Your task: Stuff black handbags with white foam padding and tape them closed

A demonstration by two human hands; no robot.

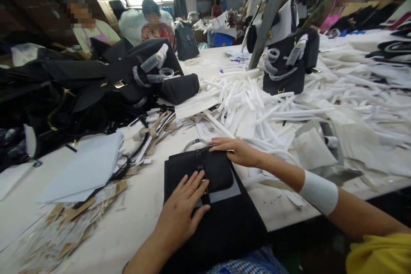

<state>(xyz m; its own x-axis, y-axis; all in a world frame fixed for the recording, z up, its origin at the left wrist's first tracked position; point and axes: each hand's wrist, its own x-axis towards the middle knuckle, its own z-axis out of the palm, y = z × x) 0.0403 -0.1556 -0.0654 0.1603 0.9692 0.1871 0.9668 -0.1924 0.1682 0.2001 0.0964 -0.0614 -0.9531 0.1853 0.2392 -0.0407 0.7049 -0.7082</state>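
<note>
A black handbag (218,218) lies at the table's near edge, its flap (183,167) toward the far side and a clear-wrapped handle (194,143) at its top. My left hand (184,207) rests on the flap beside the gold-toned clasp, fingers stretched out. At the bag's upper right corner, my right hand (236,150) lies with its fingers extended across the flap's edge. A pale grey strip (226,192) shows under the flap. Part of the clasp is hidden by my left fingers.
Black bags (128,72) are piled at the left. White foam rolls (244,102) heap across the middle and right. Pale blue sheets (86,167) and plastic scraps (83,218) lie to the left. Another bag (285,72) stands beside a grey post (268,17). Several people are farther back.
</note>
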